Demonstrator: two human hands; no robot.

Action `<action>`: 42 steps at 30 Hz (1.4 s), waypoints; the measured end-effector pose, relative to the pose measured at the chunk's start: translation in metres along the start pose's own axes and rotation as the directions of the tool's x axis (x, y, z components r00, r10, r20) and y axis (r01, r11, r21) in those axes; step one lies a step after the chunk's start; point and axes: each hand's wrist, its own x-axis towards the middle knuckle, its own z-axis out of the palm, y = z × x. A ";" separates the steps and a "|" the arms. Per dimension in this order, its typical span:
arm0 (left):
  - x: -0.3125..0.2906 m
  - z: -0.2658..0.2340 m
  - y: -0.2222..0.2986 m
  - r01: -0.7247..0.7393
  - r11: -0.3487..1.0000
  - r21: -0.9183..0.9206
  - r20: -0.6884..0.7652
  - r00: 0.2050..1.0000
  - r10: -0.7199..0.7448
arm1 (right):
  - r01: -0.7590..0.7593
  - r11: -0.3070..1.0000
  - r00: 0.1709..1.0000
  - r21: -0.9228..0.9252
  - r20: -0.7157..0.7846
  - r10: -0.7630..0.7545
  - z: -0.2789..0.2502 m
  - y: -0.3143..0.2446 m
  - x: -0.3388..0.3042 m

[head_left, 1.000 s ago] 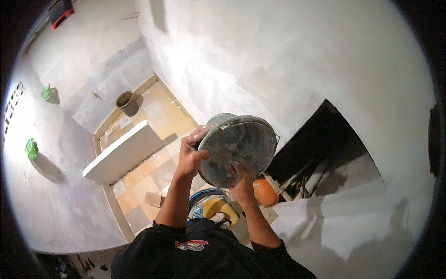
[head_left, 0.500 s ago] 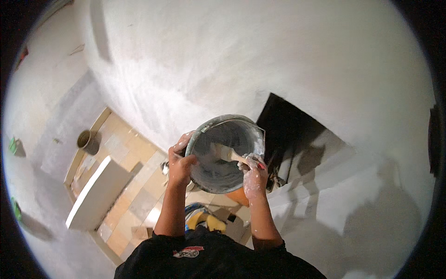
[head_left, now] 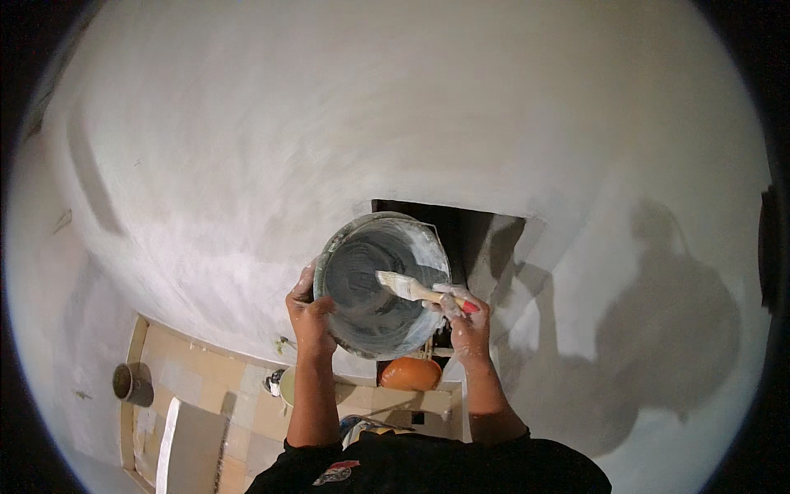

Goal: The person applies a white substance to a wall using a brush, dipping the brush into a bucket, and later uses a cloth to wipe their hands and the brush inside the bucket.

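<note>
My left hand point(head_left: 312, 317) grips the rim of a dark grey bucket point(head_left: 350, 333) on its left side, thumb over the edge. The bucket is held up and tilted, so its inside shows, smeared with whitish paint or plaster. In my right hand point(head_left: 466, 321) is a paintbrush point(head_left: 415, 290) with a pale wooden handle and a red end. Its whitish bristles hang over the bucket's opening, pointing left; whether they touch the inside I cannot tell. White splashes mark my fingers.
A whitish wall point(head_left: 271, 156) rises ahead, with a dark square opening point(head_left: 485, 235) behind the bucket. Below sits an orange rounded object point(head_left: 411, 374). On the tiled floor point(head_left: 255, 412) at left stand a small bucket point(head_left: 123, 382) and a white low partition point(head_left: 191, 449).
My view has turned, so the wall opening and floor appear shifted left. The brush now lies more clearly visible over the bucket's middle, still in my right hand; my left still holds the rim.
</note>
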 end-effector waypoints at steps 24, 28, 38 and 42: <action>0.003 -0.002 0.016 0.094 0.996 0.000 0.133 0.987 -0.093 | -0.021 0.859 0.951 0.512 -0.255 0.175 -0.027 0.019 -0.019; 0.001 0.001 0.015 0.123 0.992 -0.031 0.119 0.986 -0.119 | 0.030 0.871 0.947 0.490 -0.294 0.133 -0.021 0.011 -0.025; -0.006 0.001 0.014 0.079 0.995 0.058 0.106 0.991 -0.084 | 0.183 0.978 0.905 -0.100 -0.373 -0.207 -0.041 -0.060 0.048; -0.012 0.014 0.024 0.050 0.997 0.062 0.085 0.995 -0.056 | 0.349 0.868 0.841 -0.352 -0.290 -0.456 -0.032 -0.100 0.108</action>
